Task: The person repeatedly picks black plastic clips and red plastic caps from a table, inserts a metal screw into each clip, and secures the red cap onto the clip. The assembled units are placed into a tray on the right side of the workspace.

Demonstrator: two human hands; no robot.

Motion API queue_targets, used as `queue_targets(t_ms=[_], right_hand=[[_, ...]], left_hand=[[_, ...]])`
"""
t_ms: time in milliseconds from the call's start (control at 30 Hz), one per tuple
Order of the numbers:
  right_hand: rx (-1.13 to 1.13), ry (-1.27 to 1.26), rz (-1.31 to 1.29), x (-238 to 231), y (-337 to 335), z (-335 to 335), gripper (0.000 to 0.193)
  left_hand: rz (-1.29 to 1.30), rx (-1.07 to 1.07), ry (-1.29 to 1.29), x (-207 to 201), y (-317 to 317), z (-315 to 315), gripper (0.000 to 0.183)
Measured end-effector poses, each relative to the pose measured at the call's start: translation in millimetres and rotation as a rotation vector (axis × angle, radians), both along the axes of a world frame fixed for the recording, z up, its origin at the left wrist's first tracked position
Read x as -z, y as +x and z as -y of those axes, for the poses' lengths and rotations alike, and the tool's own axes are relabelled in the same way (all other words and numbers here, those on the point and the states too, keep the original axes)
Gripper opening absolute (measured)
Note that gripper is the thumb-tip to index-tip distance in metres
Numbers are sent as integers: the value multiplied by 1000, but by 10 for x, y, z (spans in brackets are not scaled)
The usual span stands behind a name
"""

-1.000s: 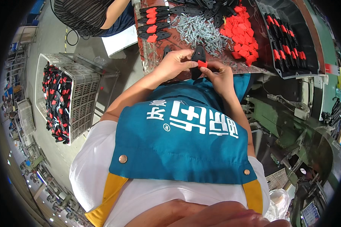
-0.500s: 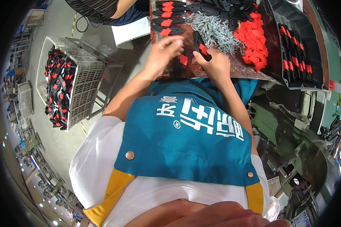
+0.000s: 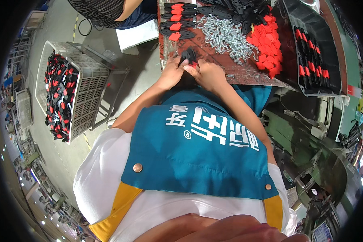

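Observation:
Above the near edge of the worktable (image 3: 246, 76), my left hand (image 3: 172, 73) and my right hand (image 3: 211, 75) are close together. Both have their fingers closed on a black plastic part (image 3: 187, 56), which points away from me. A bit of red (image 3: 193, 64) shows at its near end, by my right fingers. My fingertips hide the rest of that end. Beyond my left hand, several black parts with red tabs (image 3: 176, 26) lie in a row. A heap of small silvery metal pieces (image 3: 226, 38), too small to name, lies ahead of my right hand.
Loose red tabs (image 3: 266, 42) and black parts (image 3: 238, 13) are heaped farther back. A black bin (image 3: 328, 48) with black-and-red parts stands at right. On the left is a grey crate (image 3: 90, 90) full of similar parts. Another person (image 3: 97, 12) is at upper left, near a white surface (image 3: 139, 34).
My right hand has moved left and nearer with the black part. My left hand, then apart with nothing visible in it, has come in and closed on that part too.

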State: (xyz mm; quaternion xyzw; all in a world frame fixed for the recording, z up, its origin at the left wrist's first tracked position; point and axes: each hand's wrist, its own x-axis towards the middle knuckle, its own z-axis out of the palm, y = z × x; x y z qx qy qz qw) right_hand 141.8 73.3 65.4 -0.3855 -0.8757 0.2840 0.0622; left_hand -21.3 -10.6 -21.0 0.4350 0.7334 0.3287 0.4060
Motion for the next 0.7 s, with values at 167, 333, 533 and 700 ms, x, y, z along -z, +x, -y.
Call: queue_targets(t_ms=[167, 333, 533, 700], right_hand=[[139, -81, -120, -149, 123, -562, 49], [117, 419, -189, 43, -3, -1573, 20], [-3, 490, 118, 318, -569, -2016, 24], [119, 460, 11, 196, -426, -1872, 26]], left_hand=[[-247, -36, 137, -259, 75, -13, 44], [-168, -57, 111, -292, 98, -38, 47], [-130, -170, 161, -514, 11, 19, 53], [-196, -149, 371, -605, -90, -55, 42]])
